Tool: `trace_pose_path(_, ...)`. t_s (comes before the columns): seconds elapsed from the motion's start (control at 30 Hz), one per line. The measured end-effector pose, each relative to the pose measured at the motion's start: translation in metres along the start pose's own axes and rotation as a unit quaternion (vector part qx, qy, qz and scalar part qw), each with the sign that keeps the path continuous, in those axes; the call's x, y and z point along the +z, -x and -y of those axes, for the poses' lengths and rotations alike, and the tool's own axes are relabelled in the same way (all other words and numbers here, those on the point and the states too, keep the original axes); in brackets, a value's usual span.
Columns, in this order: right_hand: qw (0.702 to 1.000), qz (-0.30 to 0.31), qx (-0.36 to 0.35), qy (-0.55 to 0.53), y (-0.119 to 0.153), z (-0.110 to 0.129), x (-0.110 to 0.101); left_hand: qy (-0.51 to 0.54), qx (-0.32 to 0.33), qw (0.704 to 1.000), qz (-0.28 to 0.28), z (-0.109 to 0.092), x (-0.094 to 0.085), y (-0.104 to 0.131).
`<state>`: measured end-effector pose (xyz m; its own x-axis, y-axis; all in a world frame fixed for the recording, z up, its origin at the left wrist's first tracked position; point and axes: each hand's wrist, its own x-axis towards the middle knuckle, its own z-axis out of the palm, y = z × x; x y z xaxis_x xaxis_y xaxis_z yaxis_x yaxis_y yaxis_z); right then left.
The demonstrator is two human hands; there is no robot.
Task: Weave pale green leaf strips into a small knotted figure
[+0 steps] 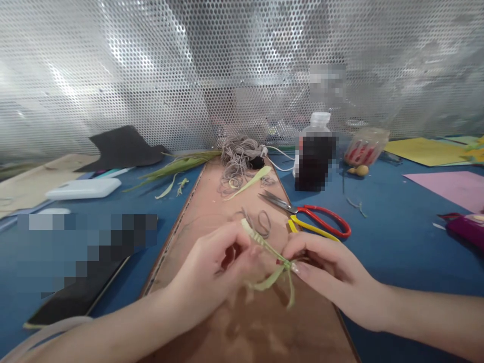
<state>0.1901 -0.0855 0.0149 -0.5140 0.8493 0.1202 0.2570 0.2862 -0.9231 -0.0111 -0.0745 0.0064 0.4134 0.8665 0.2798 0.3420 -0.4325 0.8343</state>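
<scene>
A knotted pale green leaf strip (264, 244) stretches between my two hands above the brown board. Its upper part is folded or ribbed, and loose ends hang below a small knot. My left hand (215, 267) is closed, with thumb and forefinger pinched at the strip's left side. At the knot, the thumb and fingers of my right hand (333, 272) grip the strip; a small red bit shows there. Just beyond my right hand lie scissors (302, 209) with red and yellow handles, blades partly apart. Thin grey cord (262, 222) curls on the board behind the strip.
The brown board (181, 242) lies on a blue table. At its far end sit a grey cord bundle (242, 151) and a leaf piece (251, 182). A bottle (320, 121) and tilted jar (366, 146) stand right; a white case (83, 188) and dark phone-like slab (79, 297) lie left.
</scene>
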Motion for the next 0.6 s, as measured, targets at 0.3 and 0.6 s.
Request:
trace_pose_path(0.3, 0.955, -0.032, -0.214, 0.204, -0.0001, 0.0008, -0.0059, -0.187, 0.159, 0.968, 0.043, -0.0049, -0.0041, 0.0011)
trace_pose_path(0.6, 0.928, 0.005, -0.258, 0.268, 0.0005, 0.0019, -0.005, -0.111, 0.091, 0.989, 0.033, 0.0006, 0.0031, -0.004)
